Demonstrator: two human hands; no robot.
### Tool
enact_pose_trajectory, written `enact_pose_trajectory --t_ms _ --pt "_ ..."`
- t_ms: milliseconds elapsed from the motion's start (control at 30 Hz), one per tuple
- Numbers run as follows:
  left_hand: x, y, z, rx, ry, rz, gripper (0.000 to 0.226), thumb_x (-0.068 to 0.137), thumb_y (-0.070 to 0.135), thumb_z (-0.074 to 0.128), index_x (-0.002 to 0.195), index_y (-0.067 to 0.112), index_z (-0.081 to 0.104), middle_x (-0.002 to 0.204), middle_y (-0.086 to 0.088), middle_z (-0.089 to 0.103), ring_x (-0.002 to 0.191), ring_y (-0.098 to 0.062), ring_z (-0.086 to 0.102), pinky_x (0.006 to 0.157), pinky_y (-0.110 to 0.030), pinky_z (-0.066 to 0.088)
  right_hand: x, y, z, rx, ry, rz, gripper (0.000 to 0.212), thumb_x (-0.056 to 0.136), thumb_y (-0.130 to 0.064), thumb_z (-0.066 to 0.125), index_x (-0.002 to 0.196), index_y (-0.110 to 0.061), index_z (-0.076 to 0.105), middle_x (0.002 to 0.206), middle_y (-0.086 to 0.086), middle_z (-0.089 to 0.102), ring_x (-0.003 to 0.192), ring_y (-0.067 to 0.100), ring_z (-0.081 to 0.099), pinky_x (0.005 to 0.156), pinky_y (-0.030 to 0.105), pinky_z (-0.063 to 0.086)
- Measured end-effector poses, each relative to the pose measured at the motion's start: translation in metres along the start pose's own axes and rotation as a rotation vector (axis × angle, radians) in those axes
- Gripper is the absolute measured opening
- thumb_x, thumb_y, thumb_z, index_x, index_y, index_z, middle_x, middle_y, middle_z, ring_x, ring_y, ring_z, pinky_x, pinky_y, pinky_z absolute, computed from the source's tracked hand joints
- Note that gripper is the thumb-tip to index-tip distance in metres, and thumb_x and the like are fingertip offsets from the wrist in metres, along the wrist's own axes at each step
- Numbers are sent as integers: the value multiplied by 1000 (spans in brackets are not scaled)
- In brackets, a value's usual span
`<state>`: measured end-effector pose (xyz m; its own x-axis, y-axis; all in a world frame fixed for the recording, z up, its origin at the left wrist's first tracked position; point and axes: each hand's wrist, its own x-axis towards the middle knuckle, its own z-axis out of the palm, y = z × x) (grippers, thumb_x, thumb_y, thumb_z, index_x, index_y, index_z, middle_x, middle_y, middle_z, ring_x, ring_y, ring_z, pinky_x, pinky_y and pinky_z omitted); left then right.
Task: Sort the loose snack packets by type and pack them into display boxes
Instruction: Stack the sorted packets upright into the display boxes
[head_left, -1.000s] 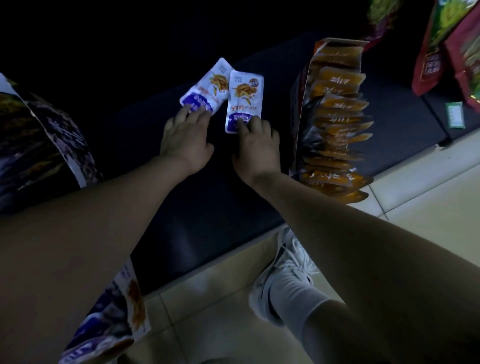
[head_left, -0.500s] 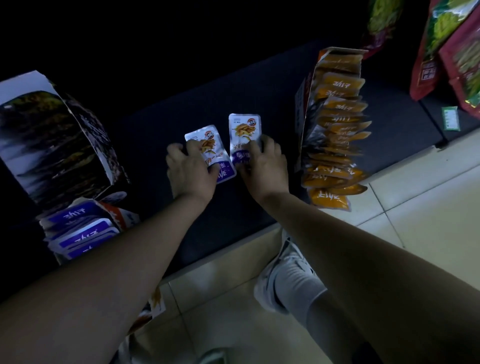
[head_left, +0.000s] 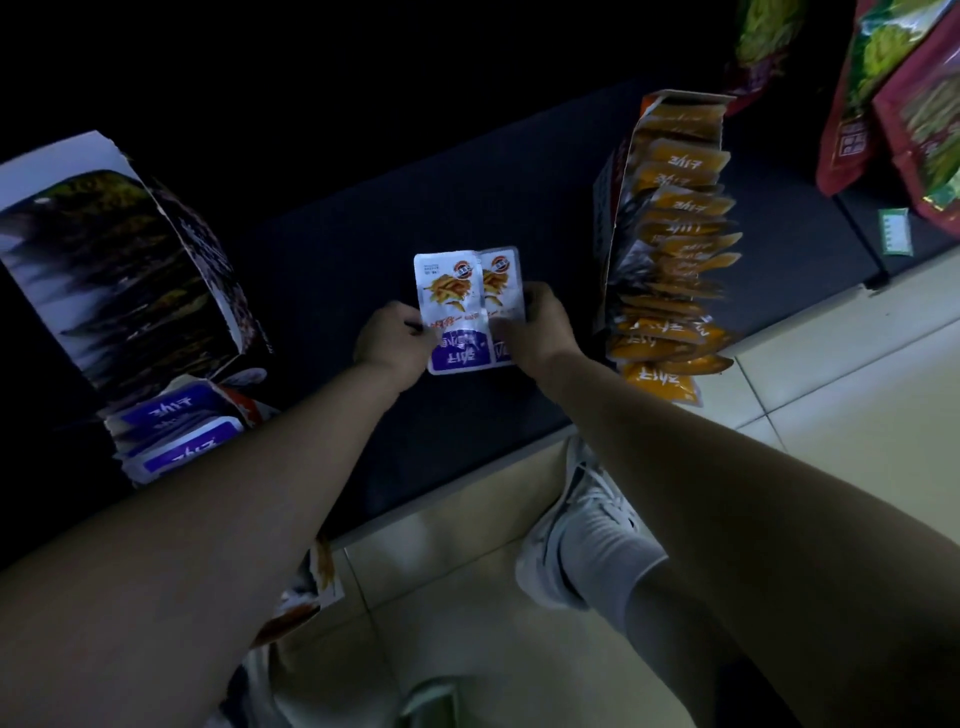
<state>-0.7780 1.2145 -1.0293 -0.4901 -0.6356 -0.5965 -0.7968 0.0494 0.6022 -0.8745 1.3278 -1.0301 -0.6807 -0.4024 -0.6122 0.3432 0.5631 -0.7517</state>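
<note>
Two white-and-purple snack packets are held together over the dark shelf (head_left: 467, 431), the left packet (head_left: 452, 306) overlapping the right packet (head_left: 501, 291). My left hand (head_left: 392, 345) pinches the left one at its side. My right hand (head_left: 540, 332) grips the right one by its lower edge. At the left stands an open display box (head_left: 119, 270) with several purple packets (head_left: 176, 436) stacked at its mouth. At the right, another display box (head_left: 618, 208) holds a row of several orange packets (head_left: 675, 249).
Large red and green snack bags (head_left: 883, 93) hang at the upper right. A small green price tag (head_left: 894, 231) is fixed to the shelf edge. My white shoe (head_left: 582, 525) stands on the tiled floor (head_left: 831, 395) below the shelf.
Both hands pulled the two packets toward me from further back on the shelf and brought them together. They lay apart before and now overlap, lifted in my fingers.
</note>
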Motion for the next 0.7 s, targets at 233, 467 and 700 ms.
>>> enact_pose_trajectory --t_ms 233,467,700 --pt "-33 1 -11 -213 -125 -70 16 94 17 60 105 7 54 78 -5 59 62 -12 54 58 -25 49 -28 -12 1 293 -283 133 27 98 -33 53 110 -10 57 100 7 68 84 17 65 71 30 56" --pt "-71 5 -39 -127 -131 -24 26 87 25 69 100 8 55 96 -14 65 70 -17 61 62 -31 54 -68 -14 -8 147 -276 -112 20 91 -5 62 111 -5 59 104 15 66 81 18 63 77 29 55" --pt "-126 25 -84 553 68 571 80 73 31 79 142 28 40 148 -3 36 134 -25 30 109 -37 26 -113 -43 -20 -422 -538 -235 25 89 -9 66 114 -8 64 99 5 66 87 15 62 83 30 51"
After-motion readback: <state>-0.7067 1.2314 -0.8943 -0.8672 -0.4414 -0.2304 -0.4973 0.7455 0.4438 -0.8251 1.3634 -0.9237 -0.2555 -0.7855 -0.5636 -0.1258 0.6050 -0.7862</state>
